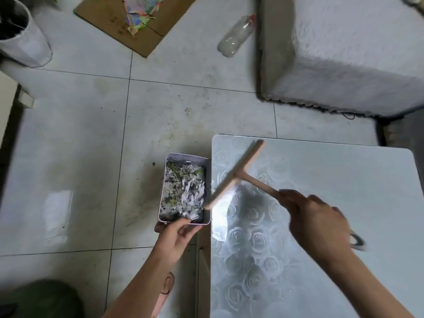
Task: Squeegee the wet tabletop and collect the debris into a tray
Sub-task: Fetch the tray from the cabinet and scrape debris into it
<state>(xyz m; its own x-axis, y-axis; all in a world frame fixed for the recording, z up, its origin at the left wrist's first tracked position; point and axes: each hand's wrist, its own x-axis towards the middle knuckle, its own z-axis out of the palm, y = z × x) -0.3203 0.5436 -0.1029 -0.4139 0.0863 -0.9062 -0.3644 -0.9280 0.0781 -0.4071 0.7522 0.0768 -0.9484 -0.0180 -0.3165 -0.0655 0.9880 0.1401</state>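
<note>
A glossy tabletop with a rose pattern fills the lower right. My right hand grips the handle of a pale pink T-shaped squeegee, whose blade lies slanted over the table's left edge, its lower end over the tray. My left hand holds the near end of a small pink rectangular tray just left of and against the table edge. Inside the tray lies wet grey debris with white shreds and green bits.
A white fluffy-covered seat stands beyond the table. On the tiled floor lie an empty plastic bottle, a cardboard sheet with coloured paper and a lined bin at far left. Dirt specks dot the floor near the tray.
</note>
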